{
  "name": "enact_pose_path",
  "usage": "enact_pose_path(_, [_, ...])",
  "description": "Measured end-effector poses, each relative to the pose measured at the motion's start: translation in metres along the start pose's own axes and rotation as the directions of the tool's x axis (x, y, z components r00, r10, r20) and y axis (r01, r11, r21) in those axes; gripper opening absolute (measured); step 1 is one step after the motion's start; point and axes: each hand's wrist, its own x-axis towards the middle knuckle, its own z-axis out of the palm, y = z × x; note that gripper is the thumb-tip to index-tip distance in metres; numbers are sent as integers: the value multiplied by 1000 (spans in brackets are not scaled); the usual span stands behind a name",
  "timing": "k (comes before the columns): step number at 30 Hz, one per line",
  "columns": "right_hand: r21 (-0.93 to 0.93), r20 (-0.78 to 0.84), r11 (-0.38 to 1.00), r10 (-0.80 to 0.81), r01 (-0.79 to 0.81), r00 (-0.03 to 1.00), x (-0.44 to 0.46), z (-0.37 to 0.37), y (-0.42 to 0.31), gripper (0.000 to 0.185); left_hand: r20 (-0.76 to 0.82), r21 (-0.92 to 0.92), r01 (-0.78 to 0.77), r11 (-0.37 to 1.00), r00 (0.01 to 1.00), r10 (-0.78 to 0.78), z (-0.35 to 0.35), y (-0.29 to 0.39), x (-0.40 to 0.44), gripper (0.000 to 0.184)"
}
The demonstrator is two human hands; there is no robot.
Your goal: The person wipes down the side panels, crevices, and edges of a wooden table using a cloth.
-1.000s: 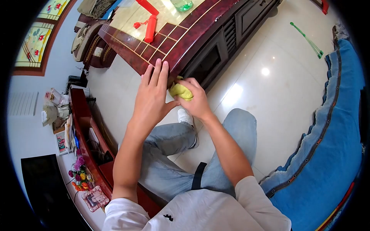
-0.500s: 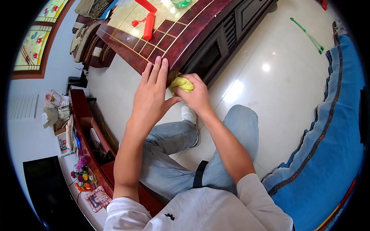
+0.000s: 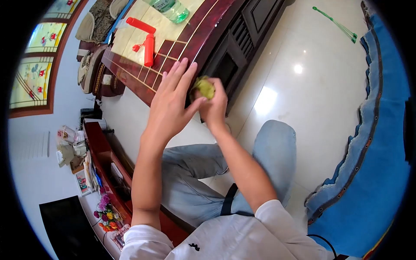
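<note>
Yellow-green cloth [image 3: 208,89], clutched in the right hand [image 3: 215,103], has moved from the corner along the side of the table [image 3: 208,30], apparently reaching another stretch, while the left hand [image 3: 170,106] lies unclenched over its edge.

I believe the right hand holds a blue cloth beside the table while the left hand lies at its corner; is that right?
Only the colour is wrong: the head view shows a yellow-green cloth, held by the right hand beside the table, the left hand at its corner.

Beyond the left hand [image 3: 170,106], that dark red table [image 3: 210,27] holds two red tubes [image 3: 149,51] and a clear bottle [image 3: 170,9]
</note>
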Motion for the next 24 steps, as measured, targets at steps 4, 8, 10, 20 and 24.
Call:
enact_pose_path(4, [-15,-53,1000,21,-22,998,65,-12,-6,33,-45,-48,-76,996,996,74,11,-4,15,74])
enact_pose_path(8, [-123,-108,992,-16,2,994,127,-21,-8,37,-24,-22,-157,987,987,156,12,0,22,68])
enact_pose_path(10, [-158,-113,987,13,-31,993,155,-25,-11,38,-18,-47,-169,984,986,168,9,6,21,69])
enact_pose_path(20, [-209,-192,977,14,-54,981,198,-28,-14,36,182,-144,-219,965,953,244,-1,36,-16,47])
enact_pose_path(24, [-192,-146,980,-86,57,985,129,-17,-2,34,572,-44,-22,999,819,44,-10,43,-28,50])
